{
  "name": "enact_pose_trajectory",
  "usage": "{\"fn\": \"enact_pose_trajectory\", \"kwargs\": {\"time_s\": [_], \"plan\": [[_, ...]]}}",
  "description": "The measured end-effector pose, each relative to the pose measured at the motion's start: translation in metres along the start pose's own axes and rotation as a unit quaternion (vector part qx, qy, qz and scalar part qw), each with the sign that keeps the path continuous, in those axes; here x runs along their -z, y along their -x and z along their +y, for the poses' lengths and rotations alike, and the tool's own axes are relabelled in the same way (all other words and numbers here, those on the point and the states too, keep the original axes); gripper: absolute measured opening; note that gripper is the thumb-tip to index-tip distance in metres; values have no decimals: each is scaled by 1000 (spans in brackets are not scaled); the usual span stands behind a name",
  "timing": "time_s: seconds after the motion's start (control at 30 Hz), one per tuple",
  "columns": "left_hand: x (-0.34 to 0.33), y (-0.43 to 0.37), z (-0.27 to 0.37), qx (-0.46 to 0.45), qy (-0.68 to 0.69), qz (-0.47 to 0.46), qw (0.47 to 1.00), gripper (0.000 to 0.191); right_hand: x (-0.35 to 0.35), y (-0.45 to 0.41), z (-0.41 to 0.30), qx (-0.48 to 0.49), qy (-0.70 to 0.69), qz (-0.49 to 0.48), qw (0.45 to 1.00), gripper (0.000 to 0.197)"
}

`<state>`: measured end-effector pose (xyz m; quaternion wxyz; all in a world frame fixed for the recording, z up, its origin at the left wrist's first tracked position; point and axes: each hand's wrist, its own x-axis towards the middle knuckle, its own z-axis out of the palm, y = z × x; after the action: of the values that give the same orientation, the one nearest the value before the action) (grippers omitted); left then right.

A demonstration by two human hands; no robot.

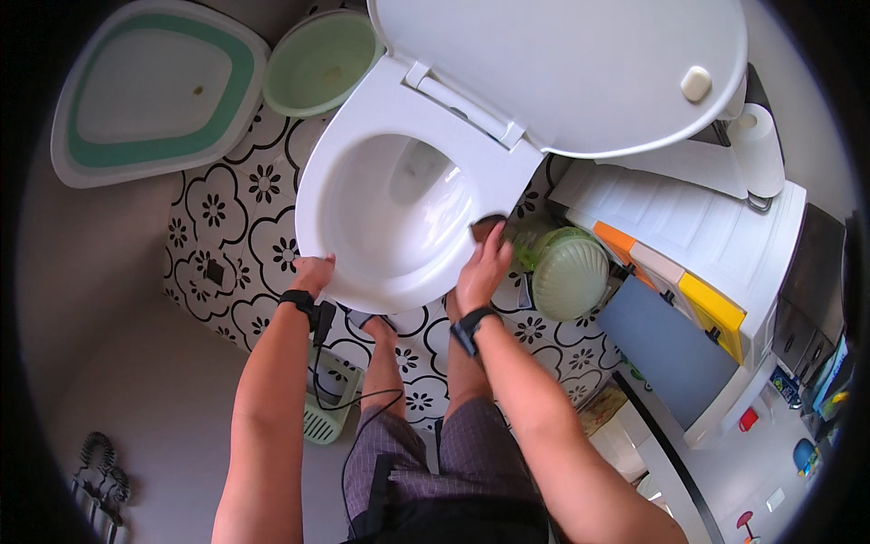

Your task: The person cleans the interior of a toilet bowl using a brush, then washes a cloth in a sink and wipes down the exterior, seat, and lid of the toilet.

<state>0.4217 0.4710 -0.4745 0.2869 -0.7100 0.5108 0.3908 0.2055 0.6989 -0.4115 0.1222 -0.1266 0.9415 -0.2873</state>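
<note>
A white toilet stands in front of me with its bowl uncovered. Its lid is raised at the back. My left hand grips the front left of the rim, thumb on top and fingers partly hidden beneath. On the right side of the rim, my right hand presses a dark brown pad, possibly a sponge. The pad is partly covered by my fingers, and this hand looks slightly blurred. Both wrists wear black straps, and a cable hangs from the left one.
A light green waste bin stands right of the toilet, beside a white drawer cabinet. A paper roll is above the cabinet. A green basin and a white-and-teal tub sit at left. Patterned tiles cover the floor.
</note>
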Motion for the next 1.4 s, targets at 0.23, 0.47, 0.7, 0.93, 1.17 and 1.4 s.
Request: {"fn": "enact_pose_trajectory", "kwargs": {"time_s": [0.23,0.47,0.7,0.93,1.17,1.4], "plan": [[-14,-40,-26,-84,-104,57,989,87,-16,81,10,17,6,-81,997,64],[-4,-18,-18,-69,-56,42,995,88,19,-114,-29,331,223,-3,917,48],[-6,15,-29,-134,52,75,987,81,38,-95,-27,421,268,-162,851,47],[-18,70,-69,-142,308,15,941,50,-19,121,-25,372,168,-288,866,48],[-34,90,-87,-26,432,-143,890,28,-40,99,-25,531,175,-281,780,55],[-37,89,-89,-49,411,-162,896,29,43,-76,-11,496,355,-195,768,44]]}}
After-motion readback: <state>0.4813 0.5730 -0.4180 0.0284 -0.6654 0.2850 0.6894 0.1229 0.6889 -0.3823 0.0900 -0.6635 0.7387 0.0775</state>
